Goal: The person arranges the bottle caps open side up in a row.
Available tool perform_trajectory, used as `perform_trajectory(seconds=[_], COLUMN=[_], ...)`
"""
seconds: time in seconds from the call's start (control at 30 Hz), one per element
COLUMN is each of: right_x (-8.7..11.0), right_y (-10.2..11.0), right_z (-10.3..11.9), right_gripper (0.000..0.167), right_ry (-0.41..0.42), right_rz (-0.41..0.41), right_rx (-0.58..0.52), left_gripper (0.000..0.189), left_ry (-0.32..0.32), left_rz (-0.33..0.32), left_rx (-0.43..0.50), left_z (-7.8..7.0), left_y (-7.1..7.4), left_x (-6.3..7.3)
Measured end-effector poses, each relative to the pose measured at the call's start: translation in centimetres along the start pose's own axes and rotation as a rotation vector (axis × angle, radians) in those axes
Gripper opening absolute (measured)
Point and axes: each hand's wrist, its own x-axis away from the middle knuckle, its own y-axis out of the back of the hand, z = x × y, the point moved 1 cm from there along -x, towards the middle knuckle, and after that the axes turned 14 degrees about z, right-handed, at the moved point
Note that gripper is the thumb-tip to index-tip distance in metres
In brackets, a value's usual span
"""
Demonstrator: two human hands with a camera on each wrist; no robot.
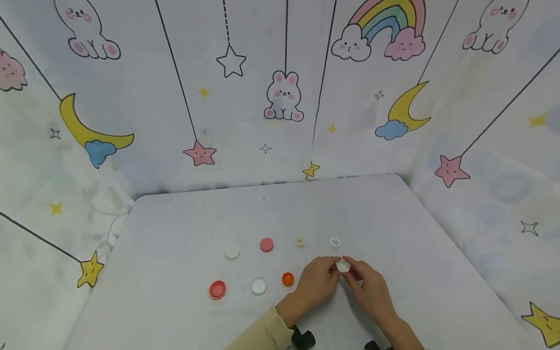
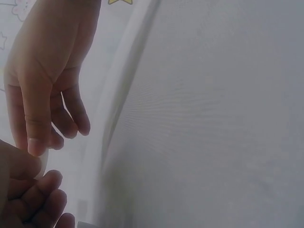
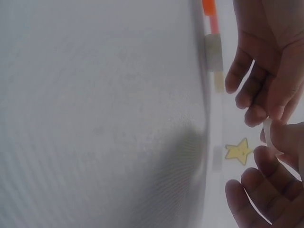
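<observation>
One left hand [image 1: 316, 280], one right hand [image 1: 372, 293], eight caps [image 1: 259, 286].

The place is like a small booth: white walls [image 1: 245, 116], printed with cartoon rabbits [image 1: 284, 102], moons [image 1: 70, 116] and a rainbow [image 1: 387, 14], stand close behind a white table [image 1: 175, 233] and along both its sides. Whether it is inside a home or a studio, I cannot tell.

A small white piece [image 1: 343, 266], angular in outline, is pinched between 2 hands [image 1: 317, 281] [image 1: 372, 289] above the tabletop [image 1: 437, 296].
</observation>
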Motion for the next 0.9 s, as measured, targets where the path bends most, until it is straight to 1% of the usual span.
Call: perform_trajectory(seconds=[0.17,0.4,0.7,0.9], right_x=[0.00,-0.04,-0.10,-0.09], right_y=[-0.03,0.18,0.33,0.31], right_z=[-0.07,0.14,0.46,0.46], right_gripper=[0.046,0.043,0.039,0.042], right_ry=[-0.013,-0.030,-0.056,-0.069], right_rz=[0.005,0.021,0.067,0.072], right_rx=[0.013,0.031,0.031,0.040], left_gripper=[0.028,0.027,0.024,0.024], left_ry=[-0.014,-0.012,0.001,0.003], left_rz=[-0.024,-0.068,-0.061,-0.059], left_rx=[-0.018,-0.001,-0.019,-0.044], left_z=[-0.24,-0.46,-0.24,0.05], left_y=[0.27,0.42,0.32,0.09], left_x=[-0.03,0.03,0.06,-0.04])
